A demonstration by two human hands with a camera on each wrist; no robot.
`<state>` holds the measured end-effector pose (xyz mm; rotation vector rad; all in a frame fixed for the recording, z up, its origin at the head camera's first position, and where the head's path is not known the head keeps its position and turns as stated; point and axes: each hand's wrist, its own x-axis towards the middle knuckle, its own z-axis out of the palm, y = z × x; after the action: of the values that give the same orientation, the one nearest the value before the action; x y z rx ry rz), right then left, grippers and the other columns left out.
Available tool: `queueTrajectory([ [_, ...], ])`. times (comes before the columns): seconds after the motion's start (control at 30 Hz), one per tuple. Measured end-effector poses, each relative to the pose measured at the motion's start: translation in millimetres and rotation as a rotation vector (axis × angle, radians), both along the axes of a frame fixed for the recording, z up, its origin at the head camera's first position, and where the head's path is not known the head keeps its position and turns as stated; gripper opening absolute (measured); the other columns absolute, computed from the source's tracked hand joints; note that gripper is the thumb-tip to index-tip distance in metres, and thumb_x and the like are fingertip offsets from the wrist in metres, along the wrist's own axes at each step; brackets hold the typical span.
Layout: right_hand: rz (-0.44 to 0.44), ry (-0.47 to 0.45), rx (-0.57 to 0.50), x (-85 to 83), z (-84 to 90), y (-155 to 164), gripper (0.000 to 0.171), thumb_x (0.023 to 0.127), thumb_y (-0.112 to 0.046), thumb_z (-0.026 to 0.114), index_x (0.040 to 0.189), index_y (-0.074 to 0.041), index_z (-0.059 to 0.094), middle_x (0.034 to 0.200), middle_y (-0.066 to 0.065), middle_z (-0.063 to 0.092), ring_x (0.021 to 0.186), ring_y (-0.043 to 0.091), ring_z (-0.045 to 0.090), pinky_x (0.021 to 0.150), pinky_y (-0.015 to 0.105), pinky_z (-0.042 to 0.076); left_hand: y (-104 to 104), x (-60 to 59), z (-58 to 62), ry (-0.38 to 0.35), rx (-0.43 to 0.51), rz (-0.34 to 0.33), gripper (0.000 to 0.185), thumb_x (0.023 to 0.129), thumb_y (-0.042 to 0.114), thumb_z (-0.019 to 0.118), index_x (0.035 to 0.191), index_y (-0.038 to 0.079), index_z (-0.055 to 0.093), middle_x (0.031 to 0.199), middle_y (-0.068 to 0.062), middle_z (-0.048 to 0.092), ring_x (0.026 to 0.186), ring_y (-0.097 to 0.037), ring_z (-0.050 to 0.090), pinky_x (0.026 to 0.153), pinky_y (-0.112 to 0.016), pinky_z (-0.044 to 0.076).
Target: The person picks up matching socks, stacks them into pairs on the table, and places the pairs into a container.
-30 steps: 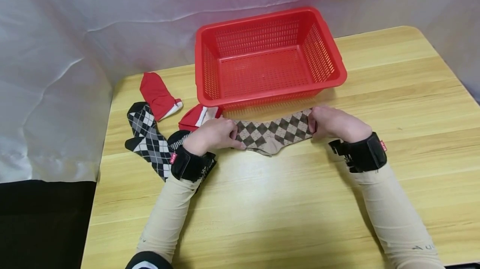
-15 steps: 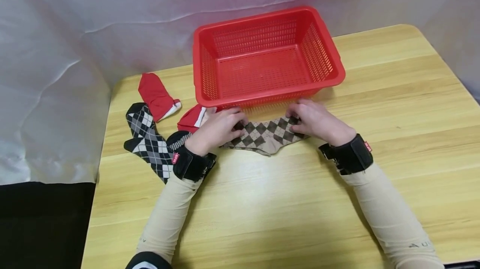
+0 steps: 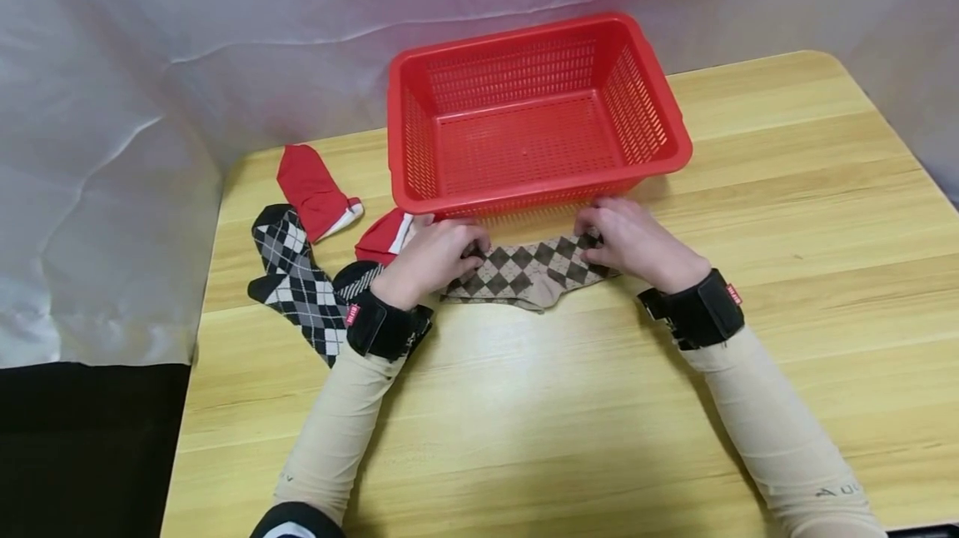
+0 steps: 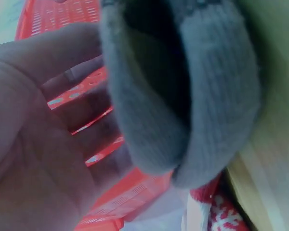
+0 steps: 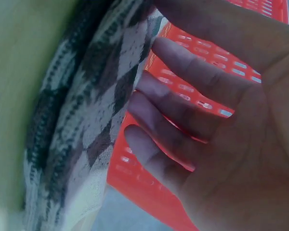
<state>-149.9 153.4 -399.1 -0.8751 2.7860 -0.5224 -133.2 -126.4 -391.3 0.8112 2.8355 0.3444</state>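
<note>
1. Left hand (image 3: 433,259) gripped one end of the brown-and-beige argyle knit sock (image 3: 528,271); right hand (image 3: 635,242) gripped the other end. Hands were apart, each curled on the sock.
2. Sock lay flat on the pale wooden counter (image 3: 569,405), just in front of the red perforated plastic basket (image 3: 535,117), touching or nearly touching its near wall.
3. Judgement: for a clean result, keep both ends pinched evenly, hold the fabric taut, and line the edges up before letting go. Watch the basket wall, knuckles were close to it.
4. Left-wrist view showed the sock's open cuff (image 4: 183,96) beside the palm.
5. Count: one basket; one brown argyle sock (can't tell if doubled); one black-and-white argyle sock (image 3: 295,280); two red socks with white cuffs (image 3: 315,191), one partly hidden behind the left hand.
</note>
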Motion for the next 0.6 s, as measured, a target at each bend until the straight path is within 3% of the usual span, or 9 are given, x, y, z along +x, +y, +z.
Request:
queueTrajectory([
  [0.2,-0.011,-0.021,0.017,-1.2,0.1,-0.1,0.035,0.079,-0.014,0.081,0.107,-0.001,0.065,0.099,0.014,0.067,0.090,0.028,0.059,0.084,0.046,0.048,-2.2,-1.0,0.1,-0.035,-0.009,0.030,0.025,0.085,0.018,0.077,0.106,0.009,0.067,0.101,-0.005,0.072,0.097,-0.021,0.067,0.097,-0.043,0.045],
  [0.37,0.023,-0.047,0.040,-0.8,1.4,0.5,0.037,0.079,-0.017,0.082,0.110,-0.003,0.067,0.102,0.015,0.066,0.096,0.030,0.059,0.089,0.050,0.046,-2.6,-1.3,2.4,-0.124,-0.014,0.019,0.025,0.084,0.018,0.078,0.104,0.007,0.069,0.100,-0.007,0.073,0.095,-0.022,0.067,0.101,-0.044,0.041],
  [0.6,0.023,-0.064,0.057,1.1,2.4,-1.0,0.035,0.076,-0.015,0.082,0.104,-0.002,0.065,0.097,0.013,0.062,0.091,0.027,0.055,0.087,0.046,0.046,-2.2,-1.9,2.3,-0.187,0.021,-0.031,0.016,0.085,0.013,0.076,0.097,0.006,0.068,0.089,-0.005,0.068,0.083,-0.018,0.060,0.080,-0.032,0.049],
])
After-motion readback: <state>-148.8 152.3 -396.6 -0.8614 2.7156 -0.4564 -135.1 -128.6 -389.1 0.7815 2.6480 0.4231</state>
